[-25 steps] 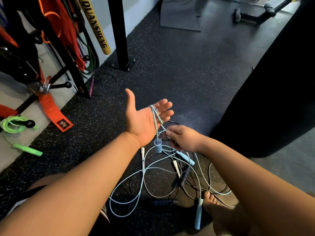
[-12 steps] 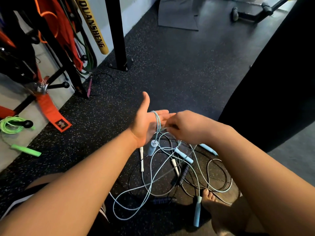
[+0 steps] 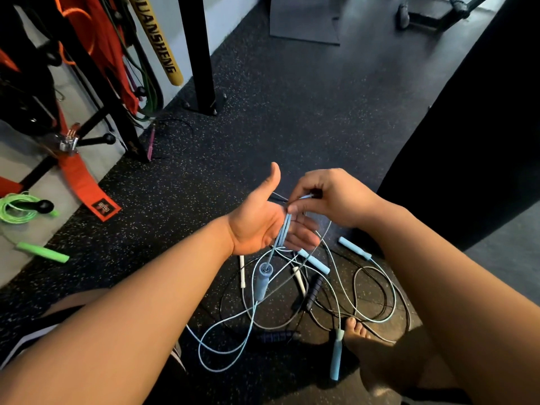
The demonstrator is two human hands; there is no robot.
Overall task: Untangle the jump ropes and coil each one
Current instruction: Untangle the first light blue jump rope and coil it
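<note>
Jump ropes [image 3: 281,233]: four blue handles [image 3: 315,261]

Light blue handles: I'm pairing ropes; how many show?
4: a dangling handle under the left hand; two floor handles right of it; a fourth handle by the foot. Arms may hide more.

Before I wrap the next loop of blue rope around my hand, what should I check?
1. Your left hand open and flat for wrapping: ok.
2. Your right hand pinching the blue rope: ok.
3. The blue handle hanging free below the palm: ok.
4. Trailing rope clear of the floor tangle: not ok, it runs into the pile.
5. Your foot off the ropes: cannot tell.
</note>
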